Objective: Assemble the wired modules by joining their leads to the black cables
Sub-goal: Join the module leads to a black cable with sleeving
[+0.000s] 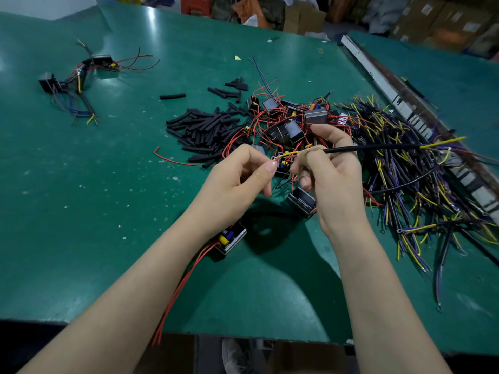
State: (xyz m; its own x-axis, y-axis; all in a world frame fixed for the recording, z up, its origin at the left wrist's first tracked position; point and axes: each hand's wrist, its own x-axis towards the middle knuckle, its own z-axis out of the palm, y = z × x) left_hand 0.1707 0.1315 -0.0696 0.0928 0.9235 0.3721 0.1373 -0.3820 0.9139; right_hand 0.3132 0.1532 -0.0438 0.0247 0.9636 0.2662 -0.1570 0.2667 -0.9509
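Both hands pinch at one joint: right hand (328,171) clamps a black cable (372,147), left hand (243,171) pinches its bared lead. Finished assemblies (78,76) lie near the desk's (108,184) far left corner; piled modules (291,122) remain unjoined mid-desk.
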